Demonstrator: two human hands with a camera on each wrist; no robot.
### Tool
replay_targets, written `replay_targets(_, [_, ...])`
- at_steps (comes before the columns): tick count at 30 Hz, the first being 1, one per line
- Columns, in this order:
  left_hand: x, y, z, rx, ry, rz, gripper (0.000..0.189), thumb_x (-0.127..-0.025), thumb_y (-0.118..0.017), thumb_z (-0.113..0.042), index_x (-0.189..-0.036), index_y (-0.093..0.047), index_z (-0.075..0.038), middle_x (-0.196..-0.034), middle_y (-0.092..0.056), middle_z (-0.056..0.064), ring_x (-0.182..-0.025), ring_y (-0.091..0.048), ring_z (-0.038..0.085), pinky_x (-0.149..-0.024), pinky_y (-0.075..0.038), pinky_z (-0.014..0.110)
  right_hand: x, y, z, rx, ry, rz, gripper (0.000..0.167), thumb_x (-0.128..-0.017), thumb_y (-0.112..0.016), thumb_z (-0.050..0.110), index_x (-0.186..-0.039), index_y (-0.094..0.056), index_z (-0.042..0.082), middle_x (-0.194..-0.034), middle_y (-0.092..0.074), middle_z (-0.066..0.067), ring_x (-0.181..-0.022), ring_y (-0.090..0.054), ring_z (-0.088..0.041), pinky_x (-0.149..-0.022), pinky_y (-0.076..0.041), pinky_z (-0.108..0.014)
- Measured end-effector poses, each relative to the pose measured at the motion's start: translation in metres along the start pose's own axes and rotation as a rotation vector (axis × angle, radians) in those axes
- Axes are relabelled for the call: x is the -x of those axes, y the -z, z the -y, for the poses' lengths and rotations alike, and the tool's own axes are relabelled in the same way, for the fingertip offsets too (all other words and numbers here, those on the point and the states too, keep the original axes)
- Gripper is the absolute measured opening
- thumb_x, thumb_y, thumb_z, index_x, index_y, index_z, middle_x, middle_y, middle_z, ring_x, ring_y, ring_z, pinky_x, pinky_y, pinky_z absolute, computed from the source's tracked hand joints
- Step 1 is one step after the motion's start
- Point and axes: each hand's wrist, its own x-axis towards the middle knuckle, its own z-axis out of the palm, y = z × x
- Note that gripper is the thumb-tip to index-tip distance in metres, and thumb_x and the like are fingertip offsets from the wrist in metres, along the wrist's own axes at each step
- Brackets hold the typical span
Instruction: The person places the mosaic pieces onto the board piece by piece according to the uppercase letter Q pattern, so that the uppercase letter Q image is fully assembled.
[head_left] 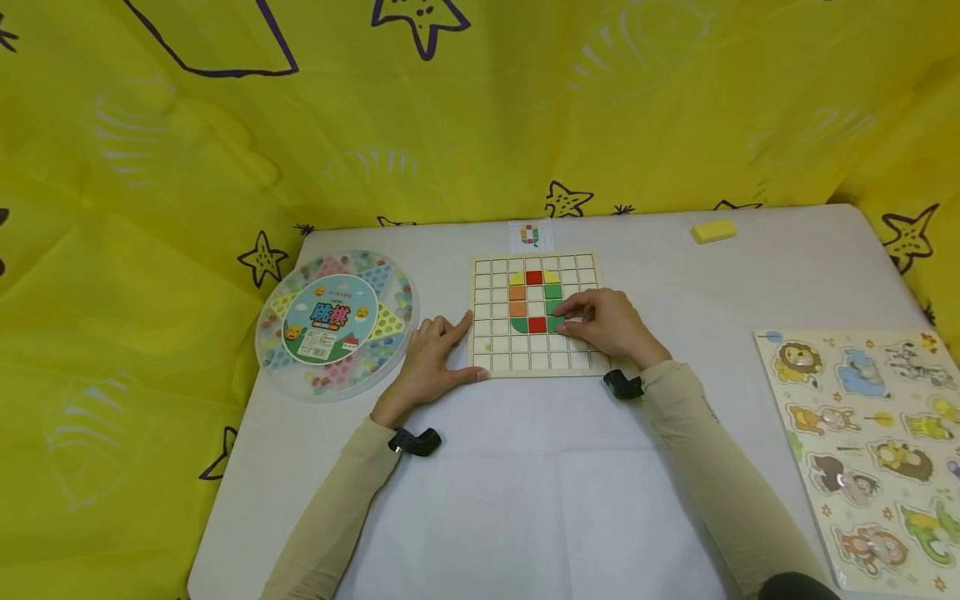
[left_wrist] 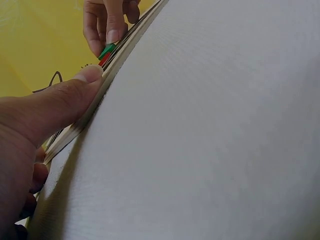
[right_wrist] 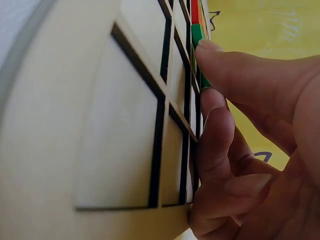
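A pale wooden grid board (head_left: 495,350) lies on the white table. On it, yellow, red, orange and green pieces form a ring, with a red piece (head_left: 537,324) at its near side. My left hand (head_left: 431,358) is at the board's left side, thumb on the near left corner and index fingertip at the left edge, the two spread apart. My right hand (head_left: 611,321) reaches over the board's right half. Its thumb and fingertips pinch a green piece (right_wrist: 198,34) at the ring's near right corner, beside the red one. The fingers partly cover that piece.
Behind the board lies a small pattern card (head_left: 530,237). A round Chinese checkers box (head_left: 337,321) stands left, close to my left hand. At the back right is a yellow block (head_left: 714,231); an animal puzzle board (head_left: 862,450) lies at the right. Yellow cloth (head_left: 480,125) hangs behind the table.
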Motion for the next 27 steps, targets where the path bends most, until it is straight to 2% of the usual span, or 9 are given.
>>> replay_targets(9, [0.0003,0.0004,0.0002,-0.003,0.009,0.011,0.103,-0.081,-0.091,-0.047,-0.164,-0.041,-0.013,-0.108,-0.054,0.011,-0.097,-0.041,0.027,-0.087,-0.033,0.040,-0.0016,-0.0007,0.0000,0.008,0.040,-0.022,0.020,-0.092,-0.084,0.019,-0.109,-0.082,0.008,-0.104,-0.076,-0.011,-0.085,-0.059,-0.025,-0.076,-0.045,-0.036])
replay_targets(19, [-0.0001,0.0001,0.0006,-0.002,0.005,0.014,0.103,-0.081,-0.091,-0.046,-0.164,-0.040,-0.012,-0.110,-0.054,0.011,-0.099,-0.042,0.027,-0.087,-0.033,0.040,-0.0032,-0.0020,0.0015,0.035,0.011,-0.051,0.018,-0.090,-0.086,0.020,-0.105,-0.084,0.010,-0.100,-0.076,-0.010,-0.082,-0.059,-0.024,-0.073,-0.044,-0.036])
replay_targets(27, [-0.0004,0.0000,-0.0002,0.000,0.009,0.013,0.102,-0.082,-0.091,-0.046,-0.164,-0.040,-0.012,-0.111,-0.055,0.012,-0.099,-0.042,0.027,-0.087,-0.032,0.040,0.0015,0.0039,-0.0032,-0.021,0.031,-0.047,0.024,-0.089,-0.087,0.022,-0.109,-0.083,0.009,-0.097,-0.074,-0.009,-0.082,-0.057,-0.023,-0.073,-0.045,-0.032])
